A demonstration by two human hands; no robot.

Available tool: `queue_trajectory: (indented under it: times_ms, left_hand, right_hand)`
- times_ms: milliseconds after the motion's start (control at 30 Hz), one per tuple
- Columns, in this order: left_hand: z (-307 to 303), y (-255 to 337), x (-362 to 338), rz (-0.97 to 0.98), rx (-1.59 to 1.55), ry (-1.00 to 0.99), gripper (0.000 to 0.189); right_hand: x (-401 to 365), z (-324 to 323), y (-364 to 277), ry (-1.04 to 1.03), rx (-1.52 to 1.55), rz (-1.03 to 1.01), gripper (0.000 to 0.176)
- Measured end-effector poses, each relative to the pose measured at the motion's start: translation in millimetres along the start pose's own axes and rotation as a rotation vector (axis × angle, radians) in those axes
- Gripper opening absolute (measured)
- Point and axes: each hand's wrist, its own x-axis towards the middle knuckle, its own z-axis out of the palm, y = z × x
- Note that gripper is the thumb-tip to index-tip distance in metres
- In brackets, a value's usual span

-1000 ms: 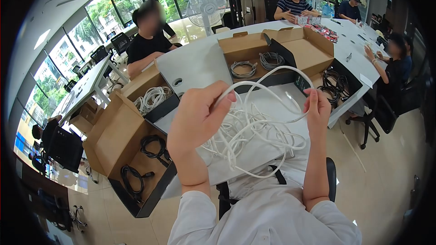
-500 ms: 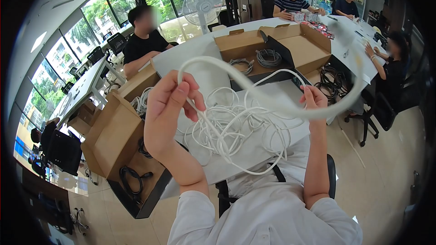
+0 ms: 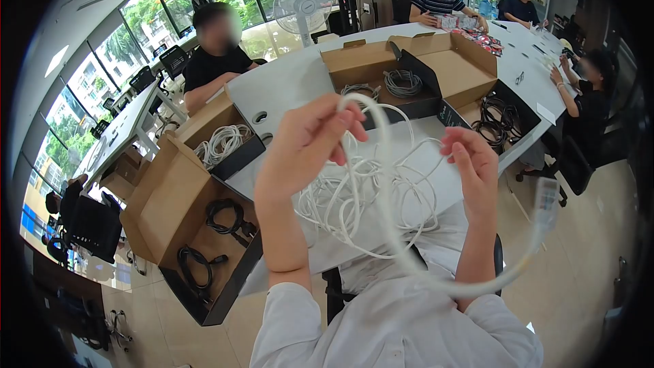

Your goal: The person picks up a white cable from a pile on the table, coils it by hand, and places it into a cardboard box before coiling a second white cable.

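A long white network cable (image 3: 359,194) lies in a loose tangle over the table and in front of my lap. My left hand (image 3: 310,143) is closed around a length of it, raised above the tangle. From there a free end loops close to the camera, blurred, and ends in a clear plug (image 3: 546,197) hanging in the air at the right. My right hand (image 3: 475,170) is raised to the right of the tangle, fingers curled, with a strand of the same cable between thumb and fingertips.
Open cardboard boxes ring the table: one with coiled white cables (image 3: 223,144), one with black cables (image 3: 225,218), one with grey coils (image 3: 403,84), one with dark cables (image 3: 499,119). Several people sit around the table. A white fan (image 3: 304,7) stands behind.
My left hand has moved right, toward the middle, with the cable. The free end has swung down, and its plug now shows at the right. My right hand has shifted slightly right and lower.
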Motion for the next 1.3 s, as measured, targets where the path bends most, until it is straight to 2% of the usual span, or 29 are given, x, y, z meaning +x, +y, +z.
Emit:
queue_trajectory:
  times_ms: [67,167,200,233,267,333,467,500,600,633,733,767,867,967,1067,1167,1300]
  left_hand:
    - [12.3,3.1,3.3,-0.030,0.102,-0.055,0.018]
    - [26.4,6.0,7.4,-0.042,0.241,-0.160,0.014]
    - [30.0,0.4,9.3,0.046,0.259,-0.189,0.015]
    - [33.5,-7.8,11.3,0.132,0.277,-0.217,0.015]
    - [36.6,-12.5,12.6,0.217,0.295,-0.245,0.016]
    - [42.1,-12.8,13.8,0.250,0.388,-0.342,0.015]
    - [49.5,-10.8,12.9,0.303,0.468,-0.413,0.021]
    - [50.3,-9.8,12.5,0.296,0.477,-0.413,0.025]
    - [50.4,-8.3,11.9,0.270,0.497,-0.421,0.039]
    - [49.2,-8.4,12.2,0.262,0.501,-0.430,0.044]
    - [45.8,-12.4,10.1,0.261,0.534,-0.465,0.052]
    - [44.7,-13.7,9.1,0.265,0.548,-0.479,0.054]
    - [42.4,-7.7,7.2,0.231,0.621,-0.607,0.055]
    - [40.2,-23.0,10.0,0.416,0.639,-0.648,0.051]
    - [38.4,-30.4,9.1,0.458,0.563,-0.590,0.042]
    - [32.7,-22.1,13.4,0.289,0.553,-0.612,0.030]
    - [25.5,-18.2,9.9,0.316,0.545,-0.554,0.028]
  right_hand:
    - [-4.1,-2.5,-4.3,-0.176,0.010,-0.011,0.032]
    - [-7.7,0.7,-18.6,-0.324,-0.009,-0.032,0.051]
    - [-9.0,2.3,-21.3,-0.369,-0.015,-0.045,0.056]
    - [-12.9,4.4,-19.0,-0.340,-0.006,-0.060,0.071]
    - [-13.0,4.6,-18.7,-0.352,0.024,-0.087,0.073]
    - [-12.7,4.6,-17.8,-0.377,0.084,-0.142,0.077]
    - [-8.4,-8.6,-18.8,-0.449,-0.110,-0.210,0.039]
    - [-12.7,-2.4,-18.6,-0.316,-0.044,-0.118,0.033]
    - [-12.9,1.3,-14.9,0.000,0.103,-0.059,0.036]
    - [-10.7,-4.3,-12.3,0.047,0.124,-0.052,0.039]
    - [-2.8,-9.9,-5.0,0.278,0.221,-0.157,0.037]
    - [-1.5,-16.4,-1.3,0.243,0.251,-0.219,0.038]
    - [0.9,-15.7,-5.9,0.402,0.229,-0.326,0.042]
    - [1.9,-14.6,-9.2,0.504,0.264,-0.381,0.044]
    - [2.3,-16.2,-11.1,0.579,0.283,-0.365,0.043]
    - [2.7,-19.6,-13.1,0.566,0.321,-0.291,0.041]
    - [4.1,-34.0,0.1,0.462,0.428,-0.216,0.034]
